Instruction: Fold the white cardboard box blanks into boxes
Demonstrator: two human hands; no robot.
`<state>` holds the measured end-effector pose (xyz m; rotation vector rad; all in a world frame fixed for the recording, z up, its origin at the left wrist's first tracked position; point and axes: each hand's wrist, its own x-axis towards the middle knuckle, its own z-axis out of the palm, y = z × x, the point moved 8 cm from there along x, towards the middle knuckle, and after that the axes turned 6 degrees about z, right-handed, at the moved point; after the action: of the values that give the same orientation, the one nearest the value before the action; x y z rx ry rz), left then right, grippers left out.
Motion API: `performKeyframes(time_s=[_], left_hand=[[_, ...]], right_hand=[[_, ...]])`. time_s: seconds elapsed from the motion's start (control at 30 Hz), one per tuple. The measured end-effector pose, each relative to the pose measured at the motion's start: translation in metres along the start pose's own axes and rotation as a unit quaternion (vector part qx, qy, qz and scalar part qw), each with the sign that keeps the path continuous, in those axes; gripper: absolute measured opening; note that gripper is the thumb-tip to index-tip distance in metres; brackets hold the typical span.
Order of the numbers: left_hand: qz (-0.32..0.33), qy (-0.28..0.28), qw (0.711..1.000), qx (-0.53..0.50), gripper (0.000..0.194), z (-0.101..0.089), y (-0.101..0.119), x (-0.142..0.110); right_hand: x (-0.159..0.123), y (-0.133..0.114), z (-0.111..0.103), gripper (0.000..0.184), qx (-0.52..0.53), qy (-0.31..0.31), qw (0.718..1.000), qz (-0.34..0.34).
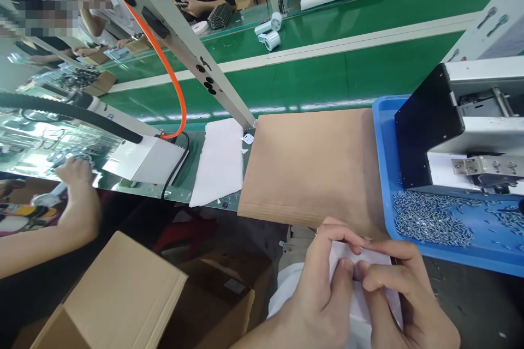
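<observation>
Both hands are met at about five o'clock in the view, where a small white packet (360,283) is pinched between them. The left hand (323,294) is closed on the packet's left side, thumb and fingertips pressed to its top edge; the right hand (403,300) is clenched on the right side, its fingers curled over the same edge. What the packet contains cannot be told.

Just beyond the hands, at twelve o'clock from them, a brown cardboard sheet (315,166) is laid flat on the bench edge. At three o'clock a blue tray (382,136) is seen, strewn with small metal screws (429,221), a white and black machine (458,125) standing in it. An open cardboard box (123,289) sits at eight o'clock, and a co-worker's hand (76,172) is rested at nine o'clock.
</observation>
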<state>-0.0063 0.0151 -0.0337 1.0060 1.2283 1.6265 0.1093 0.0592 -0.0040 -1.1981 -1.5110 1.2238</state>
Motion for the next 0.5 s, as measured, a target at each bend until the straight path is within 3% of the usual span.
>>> performKeyframes(time_s=[0.13, 0.2, 0.3, 0.37, 0.43, 0.5], left_hand=[[-0.003, -0.019, 1.000, 0.000, 0.027, -0.004, -0.002, -0.002], [0.019, -0.053, 0.998, -0.003, 0.041, -0.006, -0.002, -0.001], [0.097, -0.118, 0.987, 0.045, 0.082, -0.007, 0.000, 0.001], [0.139, -0.126, 0.978, 0.090, 0.113, -0.010, -0.001, 0.003], [0.160, -0.124, 0.973, 0.114, 0.128, -0.014, -0.004, 0.004], [0.186, -0.131, 0.964, 0.137, 0.127, -0.016, -0.004, 0.004]], right_hand=[[0.008, 0.012, -0.003, 0.010, 0.027, -0.061, 0.997, -0.040], [0.011, 0.018, -0.006, 0.005, 0.084, -0.073, 0.994, -0.013], [0.011, 0.029, -0.019, 0.002, 0.146, -0.007, 0.987, 0.067], [0.012, 0.032, -0.026, 0.008, 0.160, -0.002, 0.984, 0.073], [0.016, 0.033, -0.025, 0.010, 0.162, -0.070, 0.983, 0.043], [0.021, 0.039, -0.025, 0.011, 0.160, -0.133, 0.977, 0.035]])
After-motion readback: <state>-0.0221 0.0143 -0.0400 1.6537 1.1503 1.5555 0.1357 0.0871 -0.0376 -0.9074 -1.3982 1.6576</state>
